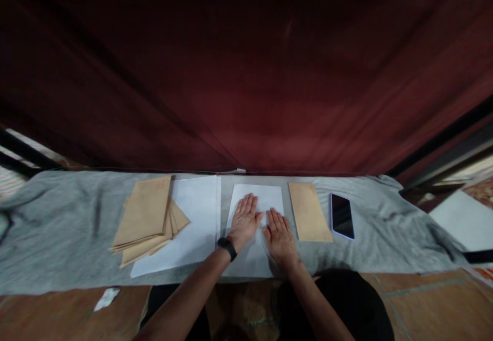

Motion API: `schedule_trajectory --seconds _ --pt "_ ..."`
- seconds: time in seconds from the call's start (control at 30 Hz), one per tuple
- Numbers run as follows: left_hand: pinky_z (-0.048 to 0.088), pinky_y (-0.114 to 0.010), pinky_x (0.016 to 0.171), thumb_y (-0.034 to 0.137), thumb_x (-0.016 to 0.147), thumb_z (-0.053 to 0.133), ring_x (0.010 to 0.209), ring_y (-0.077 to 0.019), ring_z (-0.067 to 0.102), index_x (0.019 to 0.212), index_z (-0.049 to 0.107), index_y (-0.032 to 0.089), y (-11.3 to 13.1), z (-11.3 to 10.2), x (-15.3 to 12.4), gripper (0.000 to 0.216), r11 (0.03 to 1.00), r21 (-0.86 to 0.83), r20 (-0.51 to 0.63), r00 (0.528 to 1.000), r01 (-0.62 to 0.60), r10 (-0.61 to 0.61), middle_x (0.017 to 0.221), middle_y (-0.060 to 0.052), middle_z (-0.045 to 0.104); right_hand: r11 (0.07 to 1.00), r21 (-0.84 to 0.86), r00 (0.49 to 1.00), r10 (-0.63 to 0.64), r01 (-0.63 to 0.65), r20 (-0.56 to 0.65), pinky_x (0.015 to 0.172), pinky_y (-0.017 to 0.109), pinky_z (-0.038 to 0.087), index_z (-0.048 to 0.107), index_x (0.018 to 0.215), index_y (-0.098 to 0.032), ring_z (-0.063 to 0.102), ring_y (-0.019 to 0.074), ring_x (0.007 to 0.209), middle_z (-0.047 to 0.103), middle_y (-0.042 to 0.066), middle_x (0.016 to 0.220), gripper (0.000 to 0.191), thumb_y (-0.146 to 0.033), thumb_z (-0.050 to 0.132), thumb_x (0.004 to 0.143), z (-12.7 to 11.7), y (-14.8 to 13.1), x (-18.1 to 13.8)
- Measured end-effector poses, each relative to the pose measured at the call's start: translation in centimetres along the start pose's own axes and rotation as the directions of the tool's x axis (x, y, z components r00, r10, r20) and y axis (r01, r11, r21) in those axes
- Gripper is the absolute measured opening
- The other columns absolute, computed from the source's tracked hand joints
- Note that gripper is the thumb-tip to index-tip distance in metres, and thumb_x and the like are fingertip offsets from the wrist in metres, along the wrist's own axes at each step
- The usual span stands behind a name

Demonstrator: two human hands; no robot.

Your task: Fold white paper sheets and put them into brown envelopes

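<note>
Both hands rest flat on a sheet of white paper (246, 264) in front of me. My left hand (245, 220), with a dark band on its wrist, lies palm down with fingers stretched out on the upper middle of the sheet. Close beside it, my right hand (280, 235) presses flat near the sheet's right edge, fingers extended. Neither hand holds anything. A single brown envelope (309, 211) lies just right of the paper. To the left sits a pile of brown envelopes (144, 210), partly covering more white sheets (198, 218).
A phone (342, 215) in a light purple case lies right of the single envelope. Grey cloth (77, 228) covers the narrow bench. A dark red panel (246, 99) rises behind it. A crumpled white scrap (107, 298) lies on the tiled floor.
</note>
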State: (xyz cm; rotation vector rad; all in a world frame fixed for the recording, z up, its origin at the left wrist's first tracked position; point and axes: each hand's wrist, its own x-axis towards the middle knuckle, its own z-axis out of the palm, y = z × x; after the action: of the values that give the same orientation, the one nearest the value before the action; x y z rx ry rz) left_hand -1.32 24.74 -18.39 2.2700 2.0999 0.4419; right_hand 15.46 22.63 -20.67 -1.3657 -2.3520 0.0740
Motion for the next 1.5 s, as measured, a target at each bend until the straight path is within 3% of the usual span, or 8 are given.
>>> schedule_trajectory --seconds 0.2,0.33,0.6,0.83,1.07,1.23,1.37,1.5 --pt "0.025 -0.050 0.122 0.038 0.102 0.028 0.151 -0.0294 0.027 0.152 0.033 0.002 -3.7 0.1 -0.8 0.063 0.986 0.036 -0.077 0.985 0.161 -0.158 0.159 -0.021 0.033 0.995 -0.006 0.992 0.101 -0.102 -0.078 0.117 0.049 0.034 0.036 0.154 -0.010 0.039 0.0296 0.144 0.043 0.017 0.155 0.055 -0.037 0.034 0.105 0.1 1.8 -0.1" --pt "0.027 -0.052 0.121 0.034 0.100 0.030 0.149 -0.0303 0.030 0.154 0.031 0.004 -4.4 -0.1 -1.5 0.061 0.978 0.005 -0.106 0.972 0.210 -0.209 0.157 -0.020 0.038 0.994 0.029 0.990 0.110 -0.108 -0.084 0.117 0.050 0.034 0.033 0.155 -0.011 0.037 0.0296 0.145 0.040 0.016 0.157 0.056 -0.035 0.032 0.105 -0.3 1.7 -0.1" --pt "0.022 -0.048 0.124 0.028 0.102 0.028 0.152 -0.0249 0.023 0.153 0.037 0.015 -1.4 -0.5 1.0 0.054 0.998 -0.051 -0.021 0.999 -0.049 0.048 0.162 -0.009 0.033 0.998 0.050 0.996 -0.045 0.042 0.074 0.120 0.045 0.031 0.044 0.150 -0.011 0.035 0.0242 0.147 0.042 0.012 0.156 0.051 -0.030 0.029 0.105 -0.4 -0.5 4.2" --pt "0.021 -0.049 0.124 0.034 0.101 0.029 0.151 -0.0253 0.026 0.155 0.032 0.011 -3.7 1.0 2.6 0.059 0.999 -0.002 -0.039 0.998 0.041 -0.041 0.159 -0.014 0.036 0.999 -0.032 0.999 0.026 -0.027 -0.037 0.118 0.047 0.032 0.041 0.151 -0.009 0.040 0.0266 0.144 0.044 0.016 0.154 0.052 -0.030 0.032 0.104 2.0 0.5 6.2" --pt "0.025 -0.048 0.122 0.034 0.101 0.028 0.149 -0.0269 0.030 0.153 0.036 0.008 -4.7 0.0 3.0 0.058 0.993 0.013 -0.083 0.989 0.122 -0.120 0.157 -0.016 0.040 0.992 -0.035 0.990 0.118 -0.121 -0.078 0.118 0.048 0.030 0.041 0.150 -0.004 0.041 0.0297 0.143 0.043 0.020 0.153 0.055 -0.034 0.033 0.104 2.0 2.0 7.3" --pt "0.025 -0.048 0.123 0.027 0.100 0.031 0.150 -0.0266 0.027 0.153 0.036 0.009 -2.4 -1.3 -0.9 0.056 0.998 0.012 -0.092 0.993 0.069 -0.068 0.158 -0.015 0.039 0.988 0.008 0.984 0.156 -0.156 -0.090 0.116 0.049 0.032 0.042 0.149 -0.003 0.037 0.0286 0.145 0.043 0.021 0.154 0.053 -0.028 0.029 0.104 1.0 -0.3 5.8" --pt "0.024 -0.050 0.123 0.018 0.094 0.038 0.151 -0.0265 0.026 0.154 0.033 0.012 0.2 -1.6 -6.5 0.061 0.996 0.018 -0.037 0.995 -0.091 0.091 0.159 -0.014 0.037 0.997 0.082 1.000 0.004 -0.004 -0.005 0.116 0.045 0.036 0.041 0.151 -0.010 0.037 0.0240 0.146 0.043 0.015 0.155 0.051 -0.025 0.028 0.104 0.9 -4.2 1.8" --pt "0.030 -0.049 0.121 0.016 0.093 0.039 0.150 -0.0263 0.028 0.152 0.036 0.009 0.7 -1.5 -10.5 0.059 0.997 0.044 -0.051 0.997 -0.056 0.059 0.156 -0.017 0.041 0.998 0.062 1.000 -0.022 0.021 0.019 0.119 0.045 0.033 0.042 0.151 -0.013 0.041 0.0253 0.143 0.047 0.013 0.153 0.052 -0.034 0.038 0.103 0.4 -5.5 -2.2"
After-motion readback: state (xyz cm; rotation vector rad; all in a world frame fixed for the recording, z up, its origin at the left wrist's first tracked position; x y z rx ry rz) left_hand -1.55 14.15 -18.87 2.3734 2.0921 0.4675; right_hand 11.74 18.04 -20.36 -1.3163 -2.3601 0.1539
